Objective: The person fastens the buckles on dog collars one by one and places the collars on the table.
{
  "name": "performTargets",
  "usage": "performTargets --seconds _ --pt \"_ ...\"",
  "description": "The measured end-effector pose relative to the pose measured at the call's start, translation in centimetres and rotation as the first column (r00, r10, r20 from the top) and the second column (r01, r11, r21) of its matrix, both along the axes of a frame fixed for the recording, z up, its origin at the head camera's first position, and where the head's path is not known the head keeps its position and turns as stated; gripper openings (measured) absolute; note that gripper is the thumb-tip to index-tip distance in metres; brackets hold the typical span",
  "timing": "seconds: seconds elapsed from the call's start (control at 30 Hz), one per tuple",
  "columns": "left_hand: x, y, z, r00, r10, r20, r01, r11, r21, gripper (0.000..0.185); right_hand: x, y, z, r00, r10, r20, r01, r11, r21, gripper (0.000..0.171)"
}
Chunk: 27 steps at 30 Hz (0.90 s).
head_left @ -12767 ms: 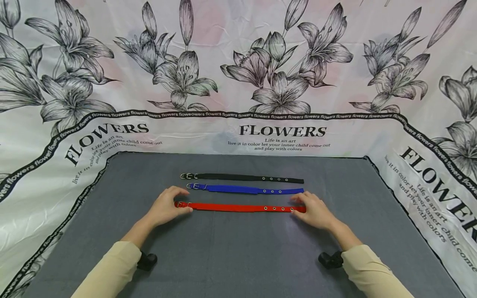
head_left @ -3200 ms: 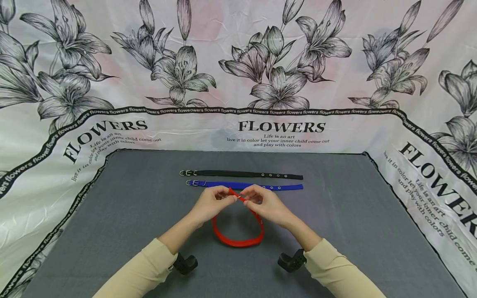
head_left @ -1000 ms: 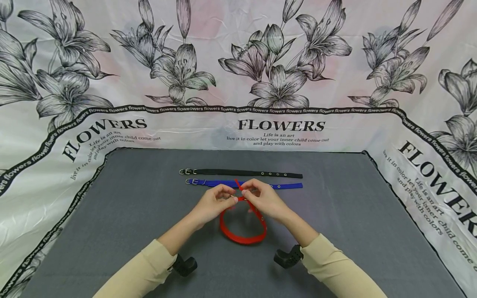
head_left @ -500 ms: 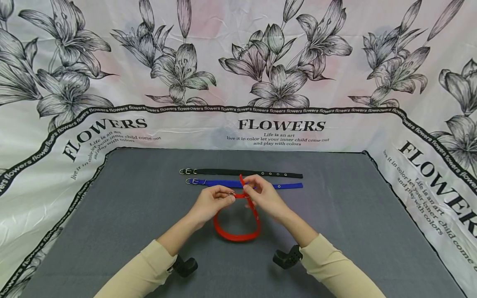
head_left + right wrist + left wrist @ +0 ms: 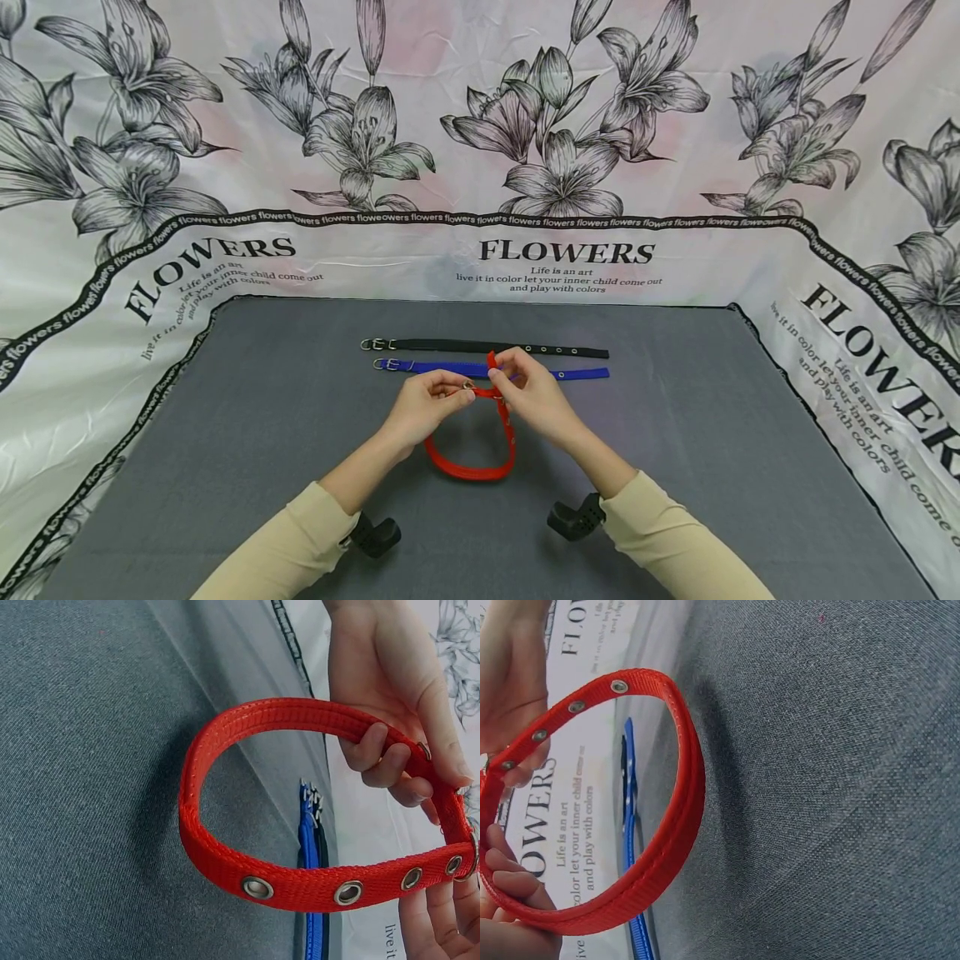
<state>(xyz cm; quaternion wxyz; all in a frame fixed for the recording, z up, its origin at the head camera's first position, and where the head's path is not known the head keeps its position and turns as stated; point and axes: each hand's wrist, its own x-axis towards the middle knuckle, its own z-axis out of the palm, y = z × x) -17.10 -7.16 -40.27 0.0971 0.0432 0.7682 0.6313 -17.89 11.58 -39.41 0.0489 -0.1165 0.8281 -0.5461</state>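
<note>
A red collar (image 5: 472, 473), bent into a loop, hangs between the two hands above the grey table. My left hand (image 5: 422, 407) pinches its buckle end, with a metal ring (image 5: 468, 386) showing at the fingertips. The fingers of my right hand (image 5: 536, 400) pinch the strap near its free tip (image 5: 492, 360), which points up and away. In the right wrist view, metal eyelets (image 5: 349, 892) line the strap, and it passes through a metal loop (image 5: 474, 855) at the frame's edge. My right fingertips are partly hidden behind the strap there.
A blue collar (image 5: 435, 367) lies flat just beyond the hands, partly covered by them. Behind it is a black collar (image 5: 450, 346), also straight. A white floral cloth (image 5: 375, 258) with printed text borders the grey table (image 5: 300, 333).
Earlier the red collar lay flat on the table; since then both hands have lifted and looped it. Lately my right hand has drawn the tip slightly away, and the loop has shifted left.
</note>
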Motion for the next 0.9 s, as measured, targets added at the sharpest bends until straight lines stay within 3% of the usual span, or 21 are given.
performTargets --seconds 0.17,0.5,0.9 --pt "-0.5 0.0 -1.0 1.000 0.017 -0.009 -0.016 1.000 0.025 0.029 0.1 0.2 0.3 0.998 0.044 -0.048 -0.039 0.995 0.096 0.011" --pt "-0.4 0.0 -0.7 0.999 -0.011 -0.040 0.011 1.000 0.017 0.024 -0.2 1.2 1.2 0.966 0.250 -0.064 -0.232 0.951 0.203 0.004" --pt "-0.3 0.1 0.1 0.997 -0.031 -0.065 0.032 0.999 0.014 0.020 -0.2 1.3 1.8 0.962 0.270 -0.050 -0.242 0.921 0.306 0.007"
